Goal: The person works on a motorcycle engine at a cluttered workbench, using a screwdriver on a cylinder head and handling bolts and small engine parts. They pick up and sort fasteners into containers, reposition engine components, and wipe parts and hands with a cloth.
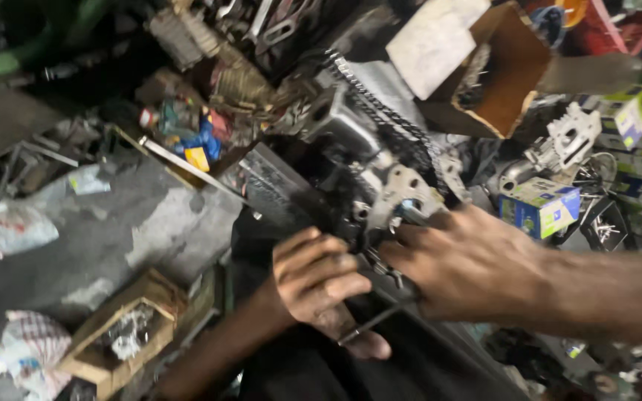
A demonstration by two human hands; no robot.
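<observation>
Grey metal engine part [380,178], greasy, with a drive chain [380,104] draped along its upper edge, is seen at frame centre. It is gripped by the right hand [469,263] from the right, fingers curled onto the casting. A thin dark rod [377,321] is held in the closed left hand [321,286] just below it.
</observation>
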